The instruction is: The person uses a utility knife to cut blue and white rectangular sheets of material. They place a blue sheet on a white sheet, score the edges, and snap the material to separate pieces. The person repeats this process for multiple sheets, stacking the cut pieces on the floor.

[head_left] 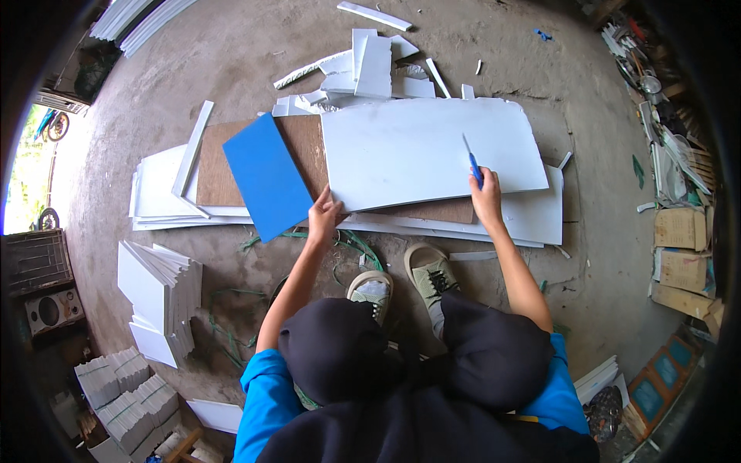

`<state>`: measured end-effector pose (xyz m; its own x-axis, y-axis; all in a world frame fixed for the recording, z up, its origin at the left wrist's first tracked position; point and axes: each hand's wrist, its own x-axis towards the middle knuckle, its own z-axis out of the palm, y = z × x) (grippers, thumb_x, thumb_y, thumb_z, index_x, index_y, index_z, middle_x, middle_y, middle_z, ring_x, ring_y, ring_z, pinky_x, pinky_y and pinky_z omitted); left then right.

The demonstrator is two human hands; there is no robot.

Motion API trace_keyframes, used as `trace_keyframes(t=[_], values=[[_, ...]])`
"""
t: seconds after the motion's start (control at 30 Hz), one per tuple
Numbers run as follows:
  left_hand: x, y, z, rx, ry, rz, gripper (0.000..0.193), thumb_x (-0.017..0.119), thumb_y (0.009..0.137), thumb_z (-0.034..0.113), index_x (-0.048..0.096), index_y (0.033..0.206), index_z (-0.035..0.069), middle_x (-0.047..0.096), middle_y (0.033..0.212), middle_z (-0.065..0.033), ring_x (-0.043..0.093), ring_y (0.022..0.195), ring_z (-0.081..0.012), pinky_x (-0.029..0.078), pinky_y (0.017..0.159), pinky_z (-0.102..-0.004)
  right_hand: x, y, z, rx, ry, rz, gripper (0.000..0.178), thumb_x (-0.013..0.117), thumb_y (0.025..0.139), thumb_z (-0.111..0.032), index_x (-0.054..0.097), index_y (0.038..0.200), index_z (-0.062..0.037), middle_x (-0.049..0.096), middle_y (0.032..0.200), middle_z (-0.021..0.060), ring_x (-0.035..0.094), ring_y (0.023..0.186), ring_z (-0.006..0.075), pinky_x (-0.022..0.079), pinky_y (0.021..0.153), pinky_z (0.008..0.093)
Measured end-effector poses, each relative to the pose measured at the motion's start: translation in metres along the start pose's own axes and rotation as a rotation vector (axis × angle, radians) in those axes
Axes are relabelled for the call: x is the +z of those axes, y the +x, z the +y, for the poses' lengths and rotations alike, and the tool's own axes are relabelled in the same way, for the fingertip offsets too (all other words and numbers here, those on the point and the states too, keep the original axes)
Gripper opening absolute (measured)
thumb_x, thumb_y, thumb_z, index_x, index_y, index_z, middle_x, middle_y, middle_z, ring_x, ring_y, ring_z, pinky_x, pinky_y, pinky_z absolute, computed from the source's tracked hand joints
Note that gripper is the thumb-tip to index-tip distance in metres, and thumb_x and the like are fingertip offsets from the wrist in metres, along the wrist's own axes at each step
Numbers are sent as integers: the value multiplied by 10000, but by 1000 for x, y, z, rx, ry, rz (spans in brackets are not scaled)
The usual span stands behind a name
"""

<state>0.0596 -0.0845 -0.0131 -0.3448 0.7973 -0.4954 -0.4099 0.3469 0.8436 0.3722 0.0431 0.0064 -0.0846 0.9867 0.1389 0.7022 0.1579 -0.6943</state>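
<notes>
My right hand [486, 199] is closed round the blue handle of a knife [473, 163]. Its thin blade points away from me over a large white foam board [432, 150]. At that board's near left corner, my left hand [324, 214] pinches the edge. Close beside the left hand lies a flat blue rectangular panel [268, 177], set at a slant. Beneath both is a brown wooden board [216, 166], resting on a stack of larger white sheets [532, 220].
Torn white offcuts [370, 69] lie beyond the boards. Cut white pieces [147, 285] stand on the floor to the left, with bundled white stacks [127, 401] nearer me. Green strapping [359, 245] tangles by my shoes [432, 270]. Cardboard boxes [679, 247] line the right side.
</notes>
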Motion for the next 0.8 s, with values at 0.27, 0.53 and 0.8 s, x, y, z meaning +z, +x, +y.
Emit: trace_keyframes(t=[0.27, 0.53, 0.8], values=[[-24, -29, 9, 355, 859, 251, 437, 639, 750, 120, 533, 1170, 59, 536, 1058, -169, 570, 925, -271, 471, 798, -342, 34, 2, -19, -133, -355, -28, 411, 610, 778, -154, 449, 1132, -22, 401, 1055, 163, 413, 968, 334, 362, 818, 449], [-82, -47, 37, 309, 1036, 855, 500, 597, 800, 231, 400, 1223, 52, 377, 1168, -207, 325, 1126, -342, 273, 959, -412, 104, 13, -134, -335, 282, -419, 374, 542, 816, -59, 406, 1164, -52, 429, 1011, 135, 519, 773, 186, 457, 728, 302], [-135, -34, 30, 113, 508, 833, 451, 501, 875, 309, 434, 1138, -51, 598, 958, -211, 585, 858, -273, 445, 770, -343, 161, -17, -206, -639, 203, -846, 429, 557, 800, -82, 378, 1186, -29, 402, 1107, 155, 473, 1008, 263, 411, 881, 354]])
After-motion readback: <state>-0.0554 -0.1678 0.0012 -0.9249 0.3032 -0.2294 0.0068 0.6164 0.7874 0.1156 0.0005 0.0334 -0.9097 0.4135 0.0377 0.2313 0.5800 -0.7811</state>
